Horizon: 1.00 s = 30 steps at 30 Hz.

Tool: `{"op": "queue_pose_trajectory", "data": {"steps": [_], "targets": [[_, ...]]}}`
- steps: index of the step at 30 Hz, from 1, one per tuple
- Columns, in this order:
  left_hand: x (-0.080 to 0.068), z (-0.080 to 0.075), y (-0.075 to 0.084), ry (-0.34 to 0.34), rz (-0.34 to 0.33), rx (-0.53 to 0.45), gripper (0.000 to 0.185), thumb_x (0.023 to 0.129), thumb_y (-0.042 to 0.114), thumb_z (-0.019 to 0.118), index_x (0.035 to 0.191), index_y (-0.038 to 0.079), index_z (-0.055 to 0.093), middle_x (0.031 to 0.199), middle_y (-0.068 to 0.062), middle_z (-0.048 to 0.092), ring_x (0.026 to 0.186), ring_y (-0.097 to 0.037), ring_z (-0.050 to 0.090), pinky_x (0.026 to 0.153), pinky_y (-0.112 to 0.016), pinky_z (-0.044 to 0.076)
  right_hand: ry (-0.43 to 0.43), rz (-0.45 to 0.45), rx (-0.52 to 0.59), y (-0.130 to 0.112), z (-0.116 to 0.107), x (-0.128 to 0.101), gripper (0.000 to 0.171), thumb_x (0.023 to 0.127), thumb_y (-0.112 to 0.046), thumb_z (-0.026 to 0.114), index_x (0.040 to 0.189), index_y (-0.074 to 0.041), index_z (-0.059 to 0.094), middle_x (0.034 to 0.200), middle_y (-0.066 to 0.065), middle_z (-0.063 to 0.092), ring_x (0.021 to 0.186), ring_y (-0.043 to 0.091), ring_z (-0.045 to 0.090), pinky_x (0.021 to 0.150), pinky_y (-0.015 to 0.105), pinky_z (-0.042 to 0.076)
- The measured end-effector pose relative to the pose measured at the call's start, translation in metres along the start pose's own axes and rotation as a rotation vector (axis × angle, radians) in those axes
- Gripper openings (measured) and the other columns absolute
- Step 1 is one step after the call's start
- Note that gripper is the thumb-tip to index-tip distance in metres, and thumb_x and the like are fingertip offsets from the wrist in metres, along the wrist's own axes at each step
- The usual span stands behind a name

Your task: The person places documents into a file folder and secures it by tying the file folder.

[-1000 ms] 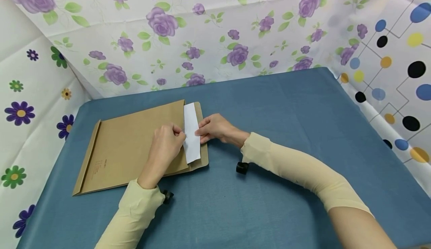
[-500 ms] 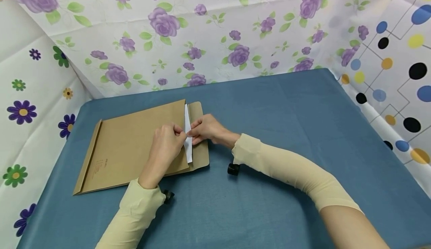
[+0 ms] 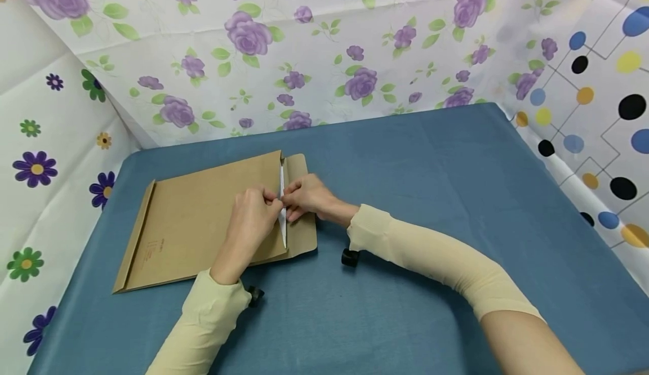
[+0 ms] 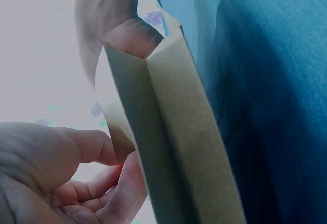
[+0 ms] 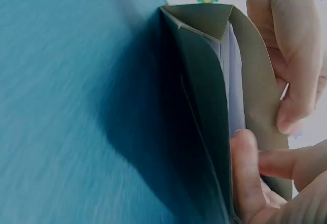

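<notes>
Blue tablecloth, one brown envelope, one white sheet, two hands' fingers pinching both.

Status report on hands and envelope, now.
Left hand pinches envelope mouth. Right hand grips white paper, mostly inside. Nothing blocking.

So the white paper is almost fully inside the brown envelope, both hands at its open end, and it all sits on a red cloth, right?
Not quite: the cloth is blue, not red, as the head view shows. The rest holds: only a thin strip of white paper shows at the mouth of the brown envelope, with the left hand and right hand both at that open end.
</notes>
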<state>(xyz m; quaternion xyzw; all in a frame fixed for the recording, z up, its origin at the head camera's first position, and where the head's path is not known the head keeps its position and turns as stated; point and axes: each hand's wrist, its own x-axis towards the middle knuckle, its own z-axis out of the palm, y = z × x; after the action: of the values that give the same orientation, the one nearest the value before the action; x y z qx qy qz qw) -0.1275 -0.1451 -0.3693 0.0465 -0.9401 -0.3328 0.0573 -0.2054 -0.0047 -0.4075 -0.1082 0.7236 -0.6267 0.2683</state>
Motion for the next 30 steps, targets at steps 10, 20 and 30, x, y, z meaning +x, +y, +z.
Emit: {"op": "queue_pose_trajectory", "data": {"steps": [10, 20, 30], "targets": [[0.0, -0.002, 0.001, 0.022, -0.001, 0.009, 0.014, 0.089, 0.004, 0.061, 0.093, -0.002, 0.072, 0.083, -0.013, 0.069, 0.071, -0.026, 0.063, 0.063, -0.033, 0.049, 0.242, -0.066, 0.024, -0.001, -0.032, 0.004, 0.056, 0.105, -0.016, 0.058, 0.152, 0.006, 0.038, 0.144, 0.023, 0.049, 0.123, 0.03, 0.058, 0.099, 0.042, 0.051], [0.001, -0.005, 0.002, 0.023, 0.004, 0.007, 0.014, 0.09, 0.005, 0.06, 0.094, -0.003, 0.072, 0.084, -0.014, 0.07, 0.072, -0.026, 0.063, 0.064, -0.034, 0.05, -0.207, 0.128, 0.248, 0.011, -0.034, 0.001, 0.038, 0.107, -0.009, 0.051, 0.14, 0.009, 0.05, 0.129, 0.022, 0.059, 0.114, 0.029, 0.062, 0.095, 0.042, 0.052], [0.006, 0.003, 0.0, -0.099, 0.053, 0.062, 0.021, 0.095, 0.009, 0.059, 0.077, 0.003, 0.067, 0.066, -0.005, 0.055, 0.057, -0.018, 0.049, 0.055, -0.03, 0.038, -0.363, 0.084, -0.08, 0.011, -0.044, -0.018, 0.022, 0.108, -0.014, 0.054, 0.096, -0.002, 0.068, 0.071, 0.007, 0.059, 0.054, 0.016, 0.05, 0.057, 0.03, 0.047]]}}
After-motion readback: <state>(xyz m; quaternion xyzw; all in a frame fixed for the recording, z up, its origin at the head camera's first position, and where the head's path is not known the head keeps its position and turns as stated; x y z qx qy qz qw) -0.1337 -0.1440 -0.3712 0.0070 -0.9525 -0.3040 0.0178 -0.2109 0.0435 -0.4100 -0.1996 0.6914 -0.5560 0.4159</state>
